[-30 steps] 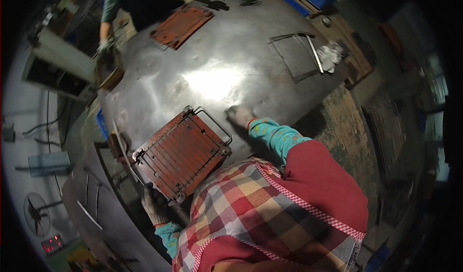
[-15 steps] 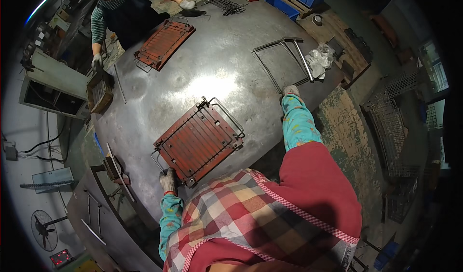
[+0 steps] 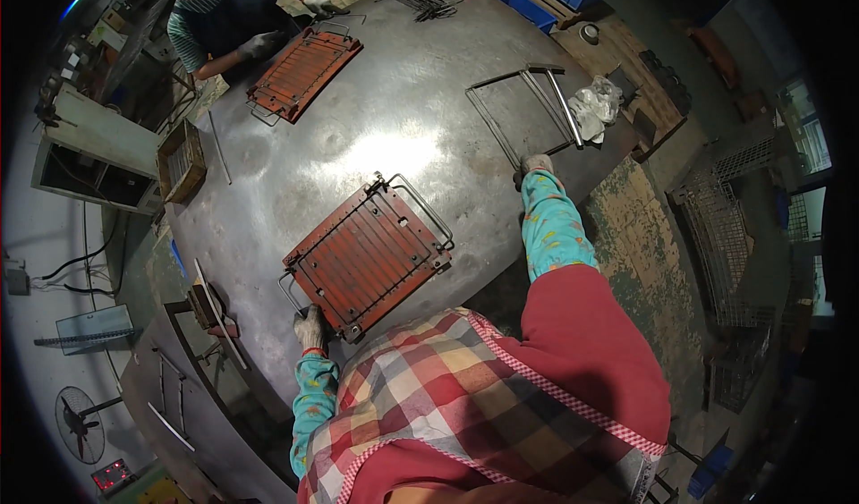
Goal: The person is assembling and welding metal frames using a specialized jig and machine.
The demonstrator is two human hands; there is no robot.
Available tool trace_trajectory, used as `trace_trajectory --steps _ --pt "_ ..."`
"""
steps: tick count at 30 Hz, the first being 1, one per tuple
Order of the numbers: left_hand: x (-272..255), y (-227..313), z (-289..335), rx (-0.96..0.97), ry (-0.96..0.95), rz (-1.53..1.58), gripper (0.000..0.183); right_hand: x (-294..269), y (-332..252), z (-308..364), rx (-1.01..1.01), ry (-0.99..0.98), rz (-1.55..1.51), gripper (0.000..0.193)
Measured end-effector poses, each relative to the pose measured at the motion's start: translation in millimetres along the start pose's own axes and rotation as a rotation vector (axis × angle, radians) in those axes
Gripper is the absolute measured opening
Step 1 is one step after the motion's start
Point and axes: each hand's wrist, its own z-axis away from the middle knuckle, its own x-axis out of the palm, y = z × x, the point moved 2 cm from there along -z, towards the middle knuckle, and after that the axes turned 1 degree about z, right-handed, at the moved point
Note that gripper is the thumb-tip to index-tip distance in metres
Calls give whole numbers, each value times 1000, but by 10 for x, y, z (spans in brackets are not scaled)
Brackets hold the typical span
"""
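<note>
On the metal table in front of me lies a red ribbed fixture (image 3: 367,267), with a bent wire frame (image 3: 422,202) looping out past its ends. My left hand (image 3: 310,330), in a grey glove, is closed at the fixture's near left corner, beside the wire loop there; its fingertips are partly hidden. Farther right, my gloved right hand (image 3: 534,166) reaches out to the near end of a rectangular metal frame (image 3: 490,115). Its dark fingertips curl at that frame's corner. The frame lies on the table, with a brighter bar along its right side.
A co-worker (image 3: 237,21) leans over a second red fixture (image 3: 304,73) at the far left. Thin dark rods (image 3: 418,1) lie at the far edge. A wooden box (image 3: 181,162) sits at the left edge, and crumpled clear plastic (image 3: 595,109) lies right of the frame.
My right hand has shifted slightly at the frame's near end, while my left stays at the fixture's corner. The co-worker bends lower, one hand moved from the wooden box to the far fixture.
</note>
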Motion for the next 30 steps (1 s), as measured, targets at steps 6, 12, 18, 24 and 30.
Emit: trace_trajectory --steps 6,12,18,24,30 --pt "-44 -38 28 2 9 -54 39 -359 -127 1216 193 -192 -692 19" --pt "108 -643 -485 66 -42 8 41 -324 -107 1529 -9 -484 -1596 5" --pt "124 -264 -179 134 16 20 41 -432 -681 2913 -240 -863 -842 19" --pt "97 -232 -111 138 32 81 35 -380 -739 3502 -457 -874 -435 21" --pt "16 -122 -17 40 -60 75 40 -824 -980 3607 -690 -694 -174 26"
